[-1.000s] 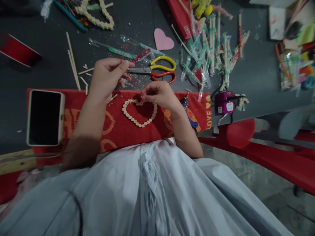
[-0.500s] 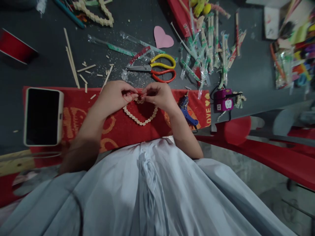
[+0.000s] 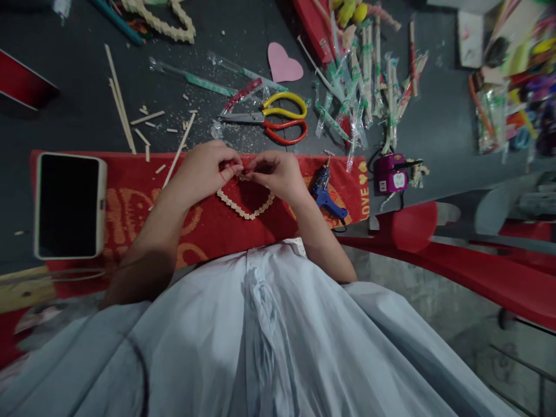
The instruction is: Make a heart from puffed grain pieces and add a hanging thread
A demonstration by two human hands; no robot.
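Observation:
A heart-shaped frame of small pale wooden pieces (image 3: 245, 213) lies on the red patterned cloth (image 3: 226, 237). Both hands meet over its top dip. My left hand (image 3: 212, 168) is closed, pinching a thin red string (image 3: 229, 169) that loops beneath its fingertips. Close beside it, my right hand (image 3: 278, 174) pinches at the same string near the frame's top edge. The fingers hide the upper part of the heart and where exactly the string runs. Right of my right wrist rests a blue hot glue gun (image 3: 325, 197).
Scissors with yellow and red handles (image 3: 282, 119) lie beyond my hands, near a pink paper heart (image 3: 284, 62). Wrapped chopsticks (image 3: 369, 69) pile up at the right back. A phone (image 3: 69, 205) sits at left, below loose wooden sticks (image 3: 119, 101). Another wooden heart (image 3: 169, 26) lies far back.
My left hand came down from above the scissors' tip, where it held the string drawn out, to join my right hand at the heart's top. The view shifted slightly.

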